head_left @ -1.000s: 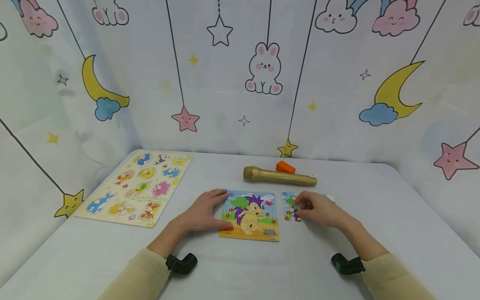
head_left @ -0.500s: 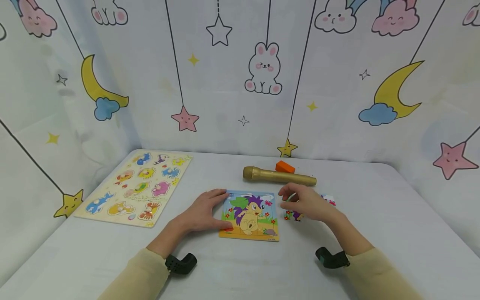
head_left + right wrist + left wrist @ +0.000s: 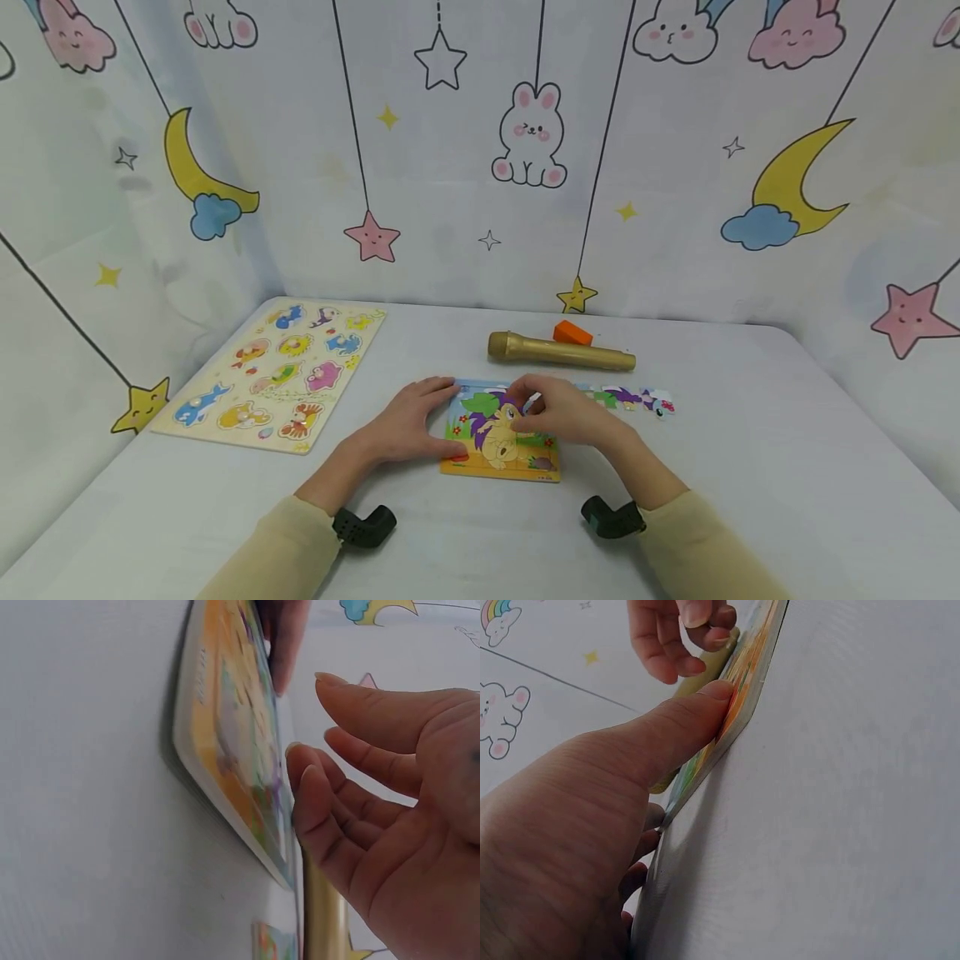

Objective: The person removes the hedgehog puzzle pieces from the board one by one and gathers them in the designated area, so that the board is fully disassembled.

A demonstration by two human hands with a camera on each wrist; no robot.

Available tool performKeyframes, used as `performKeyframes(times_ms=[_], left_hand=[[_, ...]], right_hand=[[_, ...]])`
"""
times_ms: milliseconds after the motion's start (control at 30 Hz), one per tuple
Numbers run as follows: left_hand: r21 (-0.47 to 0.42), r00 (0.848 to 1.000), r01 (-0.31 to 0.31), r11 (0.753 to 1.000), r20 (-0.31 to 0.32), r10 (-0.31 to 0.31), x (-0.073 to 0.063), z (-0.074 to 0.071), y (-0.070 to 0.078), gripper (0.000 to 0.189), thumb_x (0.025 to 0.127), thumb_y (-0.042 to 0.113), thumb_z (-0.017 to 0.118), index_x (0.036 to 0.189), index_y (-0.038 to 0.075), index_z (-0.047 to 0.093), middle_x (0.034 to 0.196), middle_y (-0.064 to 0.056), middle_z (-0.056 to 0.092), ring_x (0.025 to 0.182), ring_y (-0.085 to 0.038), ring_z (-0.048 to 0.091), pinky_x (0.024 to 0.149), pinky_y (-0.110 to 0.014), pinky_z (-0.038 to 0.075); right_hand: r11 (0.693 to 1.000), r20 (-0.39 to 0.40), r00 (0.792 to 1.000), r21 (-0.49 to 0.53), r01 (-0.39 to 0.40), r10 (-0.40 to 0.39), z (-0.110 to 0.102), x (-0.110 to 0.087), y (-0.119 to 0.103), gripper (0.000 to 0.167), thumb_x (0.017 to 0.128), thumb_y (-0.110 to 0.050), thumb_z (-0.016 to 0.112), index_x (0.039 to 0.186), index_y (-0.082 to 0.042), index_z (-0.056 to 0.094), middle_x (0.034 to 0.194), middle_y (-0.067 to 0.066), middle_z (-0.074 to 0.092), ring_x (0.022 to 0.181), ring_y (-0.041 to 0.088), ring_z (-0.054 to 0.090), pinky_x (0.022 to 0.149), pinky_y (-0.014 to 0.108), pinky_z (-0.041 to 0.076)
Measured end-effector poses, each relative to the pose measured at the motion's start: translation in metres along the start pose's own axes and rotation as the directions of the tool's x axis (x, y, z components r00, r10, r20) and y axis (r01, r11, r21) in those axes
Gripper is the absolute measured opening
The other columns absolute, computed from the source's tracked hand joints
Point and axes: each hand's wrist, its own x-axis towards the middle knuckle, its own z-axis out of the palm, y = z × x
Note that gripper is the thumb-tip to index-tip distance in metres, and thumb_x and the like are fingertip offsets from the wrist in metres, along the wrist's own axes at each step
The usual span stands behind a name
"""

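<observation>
Two hands (image 3: 480, 421) on one hedgehog puzzle (image 3: 501, 450).

My head camera looks forward and down over both hands from behind them. Each wrist camera sits close and low behind its own hand, skimming the table. All three share the hedgehog puzzle board (image 3: 501, 433) between the hands.

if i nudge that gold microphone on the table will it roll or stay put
The gold microphone is a long round cylinder lying on its side, so a sideways nudge would probably roll it. The orange block right behind it might stop a roll toward the wall. It looks rigid; its weight cannot be judged.
</observation>
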Motion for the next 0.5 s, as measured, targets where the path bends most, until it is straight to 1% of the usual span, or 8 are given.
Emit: performKeyframes(times_ms=[167,400,500], left_hand=[[-0.005,1.0,0.0,1.0,0.003,0.0,0.0,0.0,-0.001,0.093,0.08,0.058,0.077,0.154,0.013,0.044,0.161,-0.005,0.033,0.148,-0.032,0.024,0.119,-0.055,0.023],[0.002,1.0,-0.007,1.0,0.004,0.007,0.0,-0.001,0.0,0.093,0.08,0.057,0.077,0.154,0.012,0.044,0.161,-0.006,0.033,0.148,-0.033,0.024,0.119,-0.055,0.022],[0.002,1.0,-0.012,1.0,0.003,0.012,0.0,-0.001,0.0,0.093,0.08,0.057,0.077,0.154,0.011,0.044,0.161,-0.007,0.034,0.148,-0.033,0.025,0.118,-0.055,0.023]], right_hand=[[0.999,0.022,0.999,-0.045,-0.024,0.025,0.01,0.006,0.002,0.037,0.089,-0.016,0.079,0.122,-0.008,0.064,0.104,0.0,0.062,0.089,0.018,0.058,0.081,0.031,0.054],[0.994,0.025,0.998,-0.096,-0.056,0.058,0.015,0.004,-0.003,0.046,0.085,-0.016,0.083,0.126,-0.008,0.063,0.103,0.002,0.055,0.084,0.018,0.053,0.074,0.03,0.051],[0.991,0.023,0.997,-0.111,-0.073,0.076,0.016,0.003,-0.005,0.048,0.085,-0.015,0.084,0.128,-0.008,0.063,0.104,0.002,0.053,0.084,0.017,0.052,0.074,0.029,0.051]])
